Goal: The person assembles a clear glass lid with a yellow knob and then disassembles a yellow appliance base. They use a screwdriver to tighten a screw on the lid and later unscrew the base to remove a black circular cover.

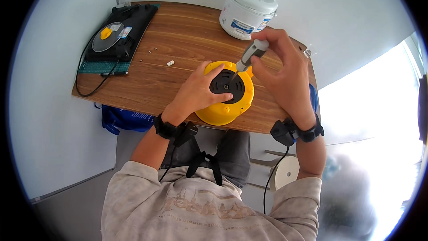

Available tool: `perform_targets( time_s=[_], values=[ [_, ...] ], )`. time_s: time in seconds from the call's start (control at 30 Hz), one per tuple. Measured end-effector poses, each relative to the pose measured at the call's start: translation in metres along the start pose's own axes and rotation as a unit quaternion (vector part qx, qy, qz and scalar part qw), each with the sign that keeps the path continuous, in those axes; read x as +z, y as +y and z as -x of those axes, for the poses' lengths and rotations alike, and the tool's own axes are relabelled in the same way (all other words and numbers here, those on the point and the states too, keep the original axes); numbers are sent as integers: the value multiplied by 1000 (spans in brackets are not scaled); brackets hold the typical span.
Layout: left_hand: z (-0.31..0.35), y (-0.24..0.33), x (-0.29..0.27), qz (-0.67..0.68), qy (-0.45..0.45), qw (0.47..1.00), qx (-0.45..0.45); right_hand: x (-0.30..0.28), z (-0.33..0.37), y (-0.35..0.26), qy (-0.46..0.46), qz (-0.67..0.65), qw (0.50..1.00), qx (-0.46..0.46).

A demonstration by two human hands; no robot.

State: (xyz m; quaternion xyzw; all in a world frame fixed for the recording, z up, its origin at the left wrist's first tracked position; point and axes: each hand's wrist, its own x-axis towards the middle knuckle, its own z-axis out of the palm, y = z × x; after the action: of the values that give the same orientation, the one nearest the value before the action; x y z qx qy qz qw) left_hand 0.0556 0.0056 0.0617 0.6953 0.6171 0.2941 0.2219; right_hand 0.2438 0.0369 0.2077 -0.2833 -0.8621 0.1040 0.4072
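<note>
A round yellow appliance [213, 114] lies bottom up at the table's near edge, its black vented disc [218, 81] facing me. Across its left side rests my left hand [196, 88], thumb and forefinger spread apart on the yellow rim and black disc. My right hand [285, 69] pinches the grey handle of a screwdriver [249, 55] between thumb and fingers. The screwdriver is tilted, its thin shaft running down toward the middle of the disc. Whether the tip touches a screw is too small to tell.
On the wooden table [187, 27] stands a white rice cooker [247, 11] at the back. A black flat appliance [138, 22] lies at the left on a green cutting mat [96, 67], with a glass lid [101, 40] on top. Small loose pieces and a white block [170, 63] lie between.
</note>
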Motion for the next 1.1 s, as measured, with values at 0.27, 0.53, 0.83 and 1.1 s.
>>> perform_targets(
  time_s=[0.27, 0.53, 0.83, 1.1],
  values=[
    [0, 1, -1, 10, -1, 1000, 6, 0, 0, -5, 28, -66, 997, 41],
    [1, 5, -5, 0, -14, 1000, -8, -1, 1, -5, -33, 28, 998, -44],
    [1, 1, -3, 10, -3, 1000, 4, 3, 6, -14, -44, -21, 999, -22],
    [1, 2, -2, 1, -1, 1000, 5, 2, 5, -10, -28, 109, 988, -103]
  ],
)
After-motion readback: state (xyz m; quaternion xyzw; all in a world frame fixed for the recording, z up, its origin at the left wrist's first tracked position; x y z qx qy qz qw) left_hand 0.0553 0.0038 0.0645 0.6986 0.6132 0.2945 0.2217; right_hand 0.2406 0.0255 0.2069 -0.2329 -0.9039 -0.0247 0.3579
